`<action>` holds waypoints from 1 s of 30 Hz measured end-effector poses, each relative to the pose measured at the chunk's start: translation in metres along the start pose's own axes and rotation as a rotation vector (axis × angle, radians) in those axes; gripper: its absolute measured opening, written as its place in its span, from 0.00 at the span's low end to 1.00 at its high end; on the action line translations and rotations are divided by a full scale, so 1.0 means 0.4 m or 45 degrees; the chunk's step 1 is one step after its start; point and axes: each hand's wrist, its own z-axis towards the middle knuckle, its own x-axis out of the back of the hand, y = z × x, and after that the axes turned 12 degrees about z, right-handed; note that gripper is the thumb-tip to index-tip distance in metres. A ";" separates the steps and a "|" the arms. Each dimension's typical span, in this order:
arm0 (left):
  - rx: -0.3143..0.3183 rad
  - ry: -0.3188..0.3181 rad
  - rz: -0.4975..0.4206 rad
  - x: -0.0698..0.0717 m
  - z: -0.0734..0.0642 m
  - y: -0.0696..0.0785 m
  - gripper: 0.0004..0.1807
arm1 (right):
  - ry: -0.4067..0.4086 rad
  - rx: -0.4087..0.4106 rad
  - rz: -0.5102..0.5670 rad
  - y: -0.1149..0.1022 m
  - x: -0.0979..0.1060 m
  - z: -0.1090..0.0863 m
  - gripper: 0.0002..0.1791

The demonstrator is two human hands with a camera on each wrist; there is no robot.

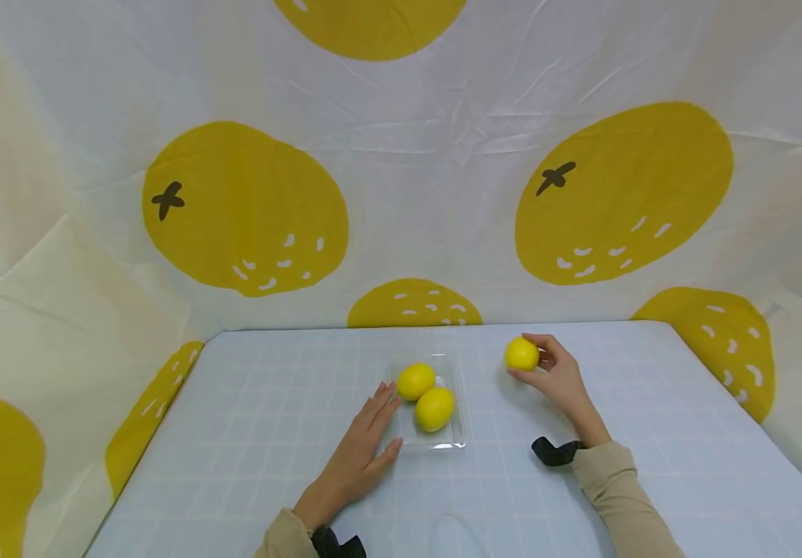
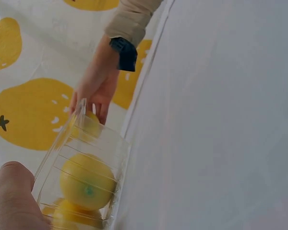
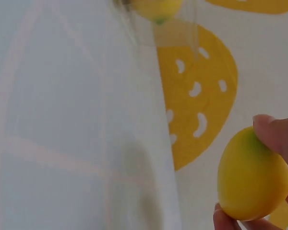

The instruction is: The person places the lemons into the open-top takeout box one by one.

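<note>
A clear plastic box [image 1: 451, 446] stands near the middle of the table with two yellow lemons [image 1: 416, 381] in it, one nearer the front than the other. My left hand [image 1: 359, 453] lies along the box's left side, fingers straight, fingertips right at the wall; in the left wrist view the thumb [image 2: 13, 191] is beside the clear wall. To the right of the box, my right hand [image 1: 562, 381] pinches a third lemon [image 1: 521, 354] between thumb and fingers. The right wrist view shows this lemon [image 3: 252, 177] up close, its greenish end by the thumb.
A pale checked cloth [image 1: 247, 434] covers the table. Behind and beside it hangs a white curtain [image 1: 428, 194] printed with big yellow fruits. Each wrist wears a black camera mount [image 1: 554, 451].
</note>
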 end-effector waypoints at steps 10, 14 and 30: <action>0.000 -0.004 -0.008 -0.001 -0.004 -0.001 0.31 | -0.048 0.054 0.112 -0.103 -0.075 0.007 0.35; -0.006 -0.002 -0.002 -0.003 -0.005 -0.004 0.31 | -0.083 0.082 0.151 -0.141 -0.108 0.005 0.36; -0.014 0.002 -0.028 0.001 -0.002 -0.002 0.35 | -0.395 0.266 0.256 -0.229 -0.267 -0.055 0.33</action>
